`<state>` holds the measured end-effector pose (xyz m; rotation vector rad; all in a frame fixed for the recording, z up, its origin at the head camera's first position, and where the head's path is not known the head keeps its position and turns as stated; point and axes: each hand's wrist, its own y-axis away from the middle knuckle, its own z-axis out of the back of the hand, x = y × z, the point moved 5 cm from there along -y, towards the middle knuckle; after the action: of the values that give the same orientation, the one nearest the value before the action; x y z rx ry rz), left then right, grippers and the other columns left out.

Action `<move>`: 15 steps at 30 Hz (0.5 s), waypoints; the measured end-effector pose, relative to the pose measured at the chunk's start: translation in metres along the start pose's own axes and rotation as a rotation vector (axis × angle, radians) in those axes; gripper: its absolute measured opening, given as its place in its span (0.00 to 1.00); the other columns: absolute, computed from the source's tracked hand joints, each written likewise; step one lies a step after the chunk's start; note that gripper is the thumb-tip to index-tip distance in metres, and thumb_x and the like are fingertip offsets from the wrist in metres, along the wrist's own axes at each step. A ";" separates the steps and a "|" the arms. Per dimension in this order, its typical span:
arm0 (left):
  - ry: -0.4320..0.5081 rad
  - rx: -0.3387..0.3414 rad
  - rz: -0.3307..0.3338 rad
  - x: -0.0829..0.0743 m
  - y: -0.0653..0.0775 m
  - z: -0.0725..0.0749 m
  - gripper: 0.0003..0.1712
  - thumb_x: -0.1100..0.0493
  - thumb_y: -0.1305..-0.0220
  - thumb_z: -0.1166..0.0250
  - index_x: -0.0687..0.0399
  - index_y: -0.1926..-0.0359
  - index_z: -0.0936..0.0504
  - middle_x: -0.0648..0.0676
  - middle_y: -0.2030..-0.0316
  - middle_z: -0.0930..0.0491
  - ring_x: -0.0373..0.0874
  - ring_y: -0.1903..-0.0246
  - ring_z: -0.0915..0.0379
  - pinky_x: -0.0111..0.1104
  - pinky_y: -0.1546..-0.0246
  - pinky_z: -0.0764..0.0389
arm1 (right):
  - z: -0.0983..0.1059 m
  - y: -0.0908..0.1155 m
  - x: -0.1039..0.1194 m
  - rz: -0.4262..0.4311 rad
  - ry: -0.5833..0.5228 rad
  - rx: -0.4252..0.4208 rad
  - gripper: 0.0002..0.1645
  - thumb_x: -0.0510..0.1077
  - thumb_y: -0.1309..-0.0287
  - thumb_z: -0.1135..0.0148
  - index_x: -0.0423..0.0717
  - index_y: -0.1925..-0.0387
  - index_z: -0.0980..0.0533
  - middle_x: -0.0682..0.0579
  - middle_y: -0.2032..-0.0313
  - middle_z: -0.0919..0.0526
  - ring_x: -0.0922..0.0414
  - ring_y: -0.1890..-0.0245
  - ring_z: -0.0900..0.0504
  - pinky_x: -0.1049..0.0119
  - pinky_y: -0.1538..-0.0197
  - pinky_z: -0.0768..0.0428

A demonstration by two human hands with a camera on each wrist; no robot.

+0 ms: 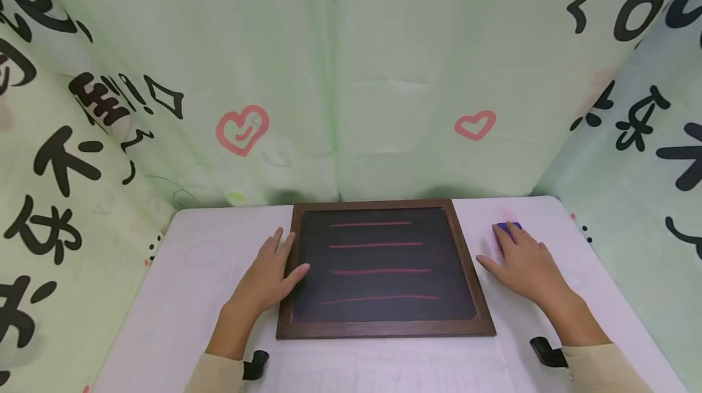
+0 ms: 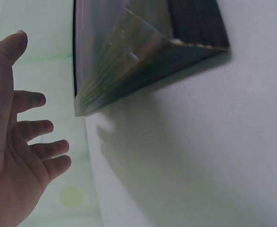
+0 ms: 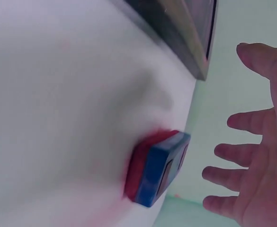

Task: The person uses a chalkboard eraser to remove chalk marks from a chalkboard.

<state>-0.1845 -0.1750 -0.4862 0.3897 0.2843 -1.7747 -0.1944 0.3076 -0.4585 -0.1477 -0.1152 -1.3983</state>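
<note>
A small blackboard [image 1: 384,286] in a brown wooden frame lies on the table, with several pink chalk lines across it. My left hand [image 1: 270,274] is at the board's left edge, fingers spread; the left wrist view shows this hand [image 2: 15,137] holding nothing, apart from the frame corner [image 2: 129,56]. On the right, my right hand [image 1: 521,262] hovers over a blue eraser [image 1: 510,226], mostly hidden beneath it in the head view. The right wrist view shows the eraser [image 3: 157,168], blue on top with a red-pink base, resting on the table, and the extended fingers [image 3: 240,153] apart from it.
The white table [image 1: 554,228] has pink chalk smudges around the eraser. Pale green curtains [image 1: 395,76] with black writing and pink hearts hang behind the table and at both sides. A black strap end [image 1: 256,365] shows at each wrist.
</note>
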 end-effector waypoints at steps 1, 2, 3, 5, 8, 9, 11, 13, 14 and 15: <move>0.017 -0.001 -0.001 0.001 0.000 0.000 0.50 0.32 0.28 0.44 0.56 0.19 0.46 0.65 0.19 0.52 0.67 0.22 0.51 0.59 0.27 0.39 | 0.000 0.001 -0.004 0.008 -0.004 -0.020 0.51 0.64 0.37 0.35 0.26 0.31 0.34 0.21 0.32 0.35 0.25 0.33 0.34 0.24 0.39 0.34; 0.034 0.003 -0.003 0.003 0.001 -0.001 0.50 0.32 0.27 0.43 0.56 0.19 0.46 0.65 0.19 0.52 0.66 0.22 0.50 0.59 0.27 0.38 | 0.000 0.002 -0.008 0.011 -0.010 -0.032 0.51 0.63 0.37 0.34 0.25 0.31 0.33 0.21 0.33 0.34 0.24 0.35 0.33 0.25 0.40 0.32; 0.049 0.000 -0.010 0.003 0.001 -0.002 0.49 0.33 0.27 0.43 0.57 0.19 0.46 0.65 0.19 0.52 0.66 0.22 0.49 0.59 0.28 0.38 | 0.000 0.003 -0.012 0.012 -0.014 -0.040 0.51 0.63 0.38 0.34 0.25 0.32 0.33 0.21 0.34 0.33 0.23 0.37 0.31 0.26 0.41 0.30; 0.069 -0.006 -0.024 0.005 0.001 -0.002 0.49 0.35 0.27 0.41 0.58 0.19 0.45 0.66 0.20 0.50 0.66 0.23 0.47 0.59 0.29 0.36 | -0.001 0.003 -0.020 -0.004 -0.032 -0.027 0.51 0.63 0.37 0.34 0.26 0.31 0.34 0.20 0.35 0.33 0.21 0.39 0.31 0.26 0.43 0.29; 0.073 -0.028 -0.043 0.006 0.000 -0.003 0.47 0.38 0.28 0.38 0.60 0.20 0.43 0.68 0.21 0.47 0.67 0.25 0.43 0.59 0.30 0.34 | -0.004 0.004 -0.031 -0.049 -0.067 0.027 0.53 0.66 0.36 0.36 0.27 0.29 0.37 0.19 0.35 0.36 0.19 0.41 0.32 0.23 0.47 0.28; 0.075 -0.037 -0.048 0.007 0.000 -0.003 0.47 0.40 0.28 0.37 0.61 0.20 0.42 0.69 0.22 0.45 0.68 0.26 0.42 0.59 0.31 0.33 | -0.004 0.004 -0.034 -0.062 -0.078 0.043 0.53 0.66 0.35 0.37 0.28 0.29 0.38 0.19 0.35 0.36 0.18 0.42 0.32 0.23 0.47 0.28; 0.084 -0.053 -0.052 0.007 0.000 -0.004 0.47 0.41 0.29 0.35 0.61 0.21 0.40 0.69 0.24 0.42 0.67 0.27 0.40 0.58 0.32 0.31 | -0.005 0.005 -0.041 -0.086 -0.099 0.073 0.55 0.67 0.35 0.38 0.28 0.28 0.40 0.18 0.36 0.37 0.18 0.43 0.33 0.22 0.48 0.28; 0.102 -0.063 -0.050 0.007 0.000 -0.004 0.47 0.42 0.30 0.33 0.61 0.21 0.40 0.70 0.25 0.39 0.67 0.28 0.37 0.58 0.33 0.30 | -0.006 0.006 -0.048 -0.105 -0.114 0.095 0.56 0.68 0.35 0.38 0.27 0.28 0.41 0.17 0.36 0.38 0.17 0.44 0.33 0.22 0.49 0.29; 0.118 -0.067 -0.047 0.007 0.000 -0.004 0.47 0.42 0.31 0.32 0.60 0.21 0.39 0.70 0.26 0.38 0.66 0.29 0.36 0.58 0.33 0.29 | -0.007 0.006 -0.051 -0.112 -0.120 0.103 0.56 0.68 0.35 0.38 0.27 0.28 0.42 0.17 0.37 0.38 0.17 0.45 0.33 0.22 0.49 0.29; 0.131 -0.071 -0.045 0.008 0.001 -0.004 0.47 0.43 0.31 0.31 0.60 0.21 0.39 0.70 0.28 0.36 0.66 0.30 0.35 0.57 0.34 0.28 | -0.008 0.007 -0.053 -0.117 -0.125 0.111 0.57 0.68 0.35 0.38 0.26 0.28 0.42 0.16 0.37 0.39 0.17 0.45 0.33 0.22 0.49 0.29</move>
<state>-0.1851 -0.1804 -0.4930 0.4523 0.4507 -1.7812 -0.1966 0.3592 -0.4751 -0.1378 -0.3085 -1.4953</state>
